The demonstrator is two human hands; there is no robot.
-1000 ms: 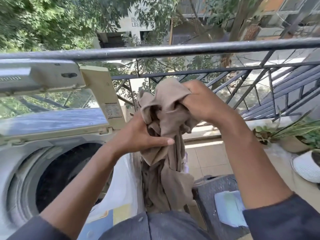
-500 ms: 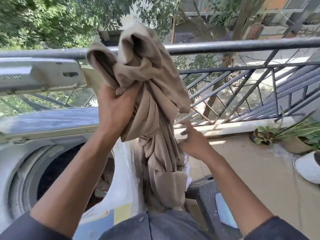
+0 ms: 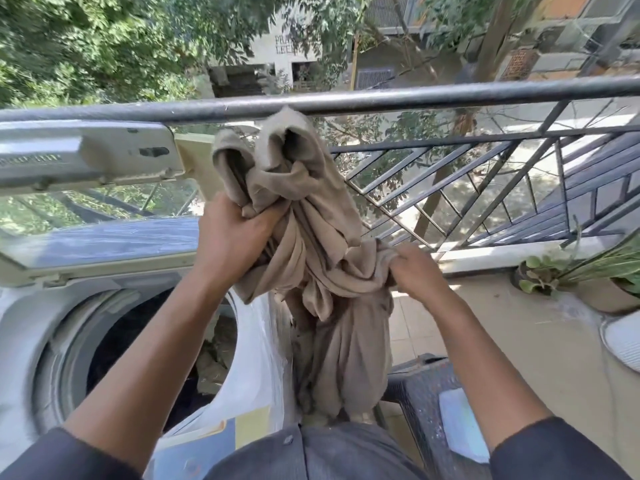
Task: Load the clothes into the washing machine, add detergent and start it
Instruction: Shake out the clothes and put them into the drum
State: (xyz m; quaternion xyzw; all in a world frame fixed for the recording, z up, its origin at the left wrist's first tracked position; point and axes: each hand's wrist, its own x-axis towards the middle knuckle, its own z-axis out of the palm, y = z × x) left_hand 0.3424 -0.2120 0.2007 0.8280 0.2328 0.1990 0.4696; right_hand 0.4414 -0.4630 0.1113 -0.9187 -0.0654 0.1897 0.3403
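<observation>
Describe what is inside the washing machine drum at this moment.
The washing machine has its lid up. Through the drum opening, some crumpled laundry shows at the right edge; the rest is dark, and the left forearm covers part of it.

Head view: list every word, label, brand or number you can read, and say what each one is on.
"PRA" above "LEE", both cut off by leaves: on the pale building beyond the railing.
Embossed lettering on the raised washing machine lid: too blurred to read.
Blue and yellow sticker on the washing machine's front: no text legible.
Nothing readable on the beige garment or elsewhere.
</observation>
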